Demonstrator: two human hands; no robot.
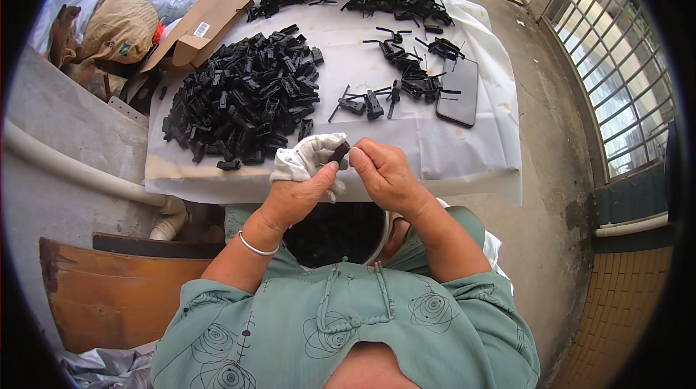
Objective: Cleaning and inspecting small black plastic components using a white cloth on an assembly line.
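I count 1 white cloth [308, 158], 1 dark phone [459, 92], 1 cardboard box [206, 19], 1 big heap of black plastic parts [246, 99]; parts uncountable.

Your left hand [297, 197] and right hand [384, 171] meet at the middle, fingertips pinched. Both forearms angle inward.
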